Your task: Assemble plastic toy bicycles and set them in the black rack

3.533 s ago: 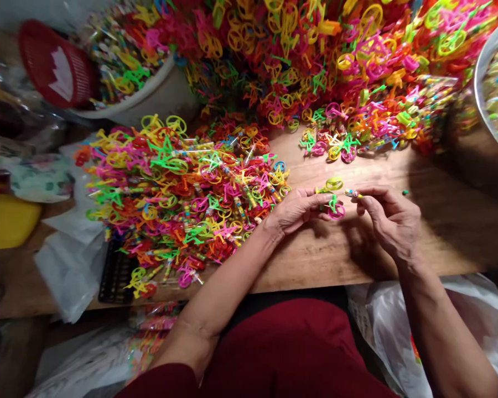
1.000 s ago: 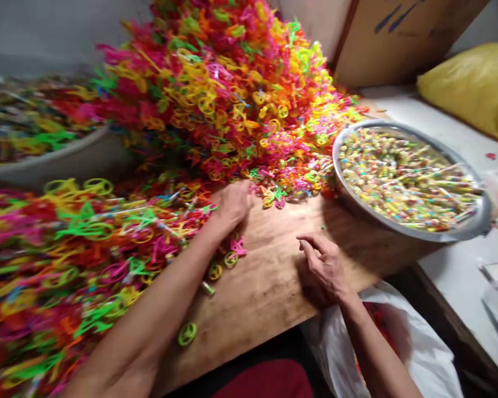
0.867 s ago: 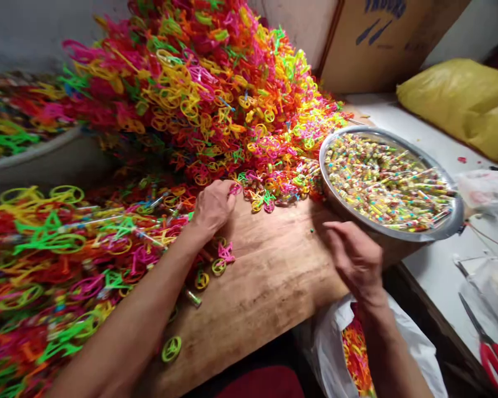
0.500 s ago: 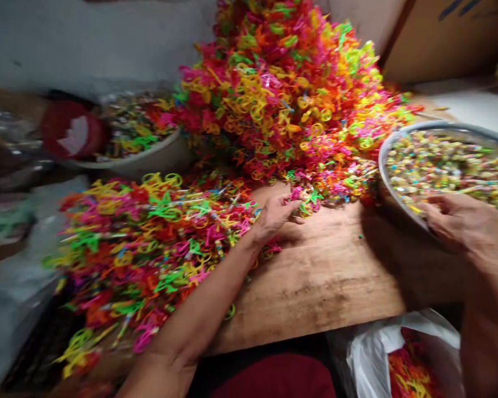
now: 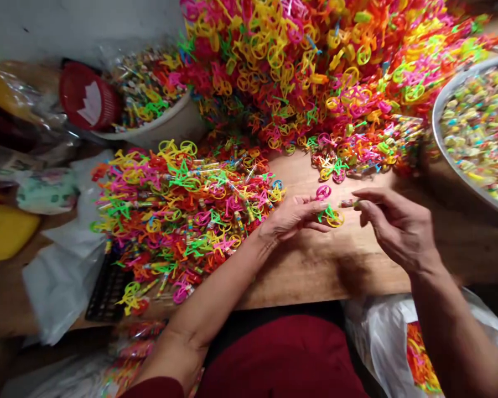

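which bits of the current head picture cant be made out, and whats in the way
All in the head view:
- Part of the plastic piece: hidden by the left hand.
- Near end of the small tube: covered by the right hand; its print is too small and blurred.
- Far side of the metal bowl: cut off by the right edge.
- Part of the white bag: behind the right forearm.

A workshop
Plastic parts (image 5: pixel 186 210) heaped on the tabletop (image 5: pixel 282 279), a full basin (image 5: pixel 435 121) at its right, a bag (image 5: pixel 384 326) below.
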A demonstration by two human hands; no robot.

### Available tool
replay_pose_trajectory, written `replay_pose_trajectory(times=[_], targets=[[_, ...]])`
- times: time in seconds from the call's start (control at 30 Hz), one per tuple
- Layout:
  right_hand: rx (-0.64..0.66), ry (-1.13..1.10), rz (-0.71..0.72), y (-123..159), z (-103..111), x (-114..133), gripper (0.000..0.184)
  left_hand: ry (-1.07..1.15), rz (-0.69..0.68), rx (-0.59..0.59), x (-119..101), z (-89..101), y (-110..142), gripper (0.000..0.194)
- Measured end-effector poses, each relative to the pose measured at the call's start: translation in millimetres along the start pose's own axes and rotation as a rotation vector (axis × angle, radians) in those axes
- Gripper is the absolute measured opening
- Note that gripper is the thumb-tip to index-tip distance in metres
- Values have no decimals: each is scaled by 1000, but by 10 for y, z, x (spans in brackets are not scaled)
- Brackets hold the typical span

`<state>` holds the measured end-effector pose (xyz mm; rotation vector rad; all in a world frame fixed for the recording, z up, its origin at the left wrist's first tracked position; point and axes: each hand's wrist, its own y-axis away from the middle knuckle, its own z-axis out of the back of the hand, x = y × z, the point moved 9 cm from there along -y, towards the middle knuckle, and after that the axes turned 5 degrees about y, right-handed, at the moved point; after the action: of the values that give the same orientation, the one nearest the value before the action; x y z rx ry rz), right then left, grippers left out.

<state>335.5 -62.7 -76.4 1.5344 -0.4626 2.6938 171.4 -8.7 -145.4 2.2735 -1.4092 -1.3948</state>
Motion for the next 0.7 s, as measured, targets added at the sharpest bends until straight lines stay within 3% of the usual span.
replay_pose_trajectory(times=[0.13, 0.37, 0.57, 0.7], targets=[[-4, -204, -113, 39, -251, -167, 21, -26, 16, 75, 58, -68, 63, 16], [-74, -428, -299, 292, -279, -562, 20, -43, 40, 124, 147, -140, 21, 12], [-55, -363, -271, 317, -286, -566, 17, -38, 76, 96, 237, -129, 21, 12], [-70, -314, -216, 305, -221, -501, 14, -44, 88, 147, 252, -162, 17, 21]])
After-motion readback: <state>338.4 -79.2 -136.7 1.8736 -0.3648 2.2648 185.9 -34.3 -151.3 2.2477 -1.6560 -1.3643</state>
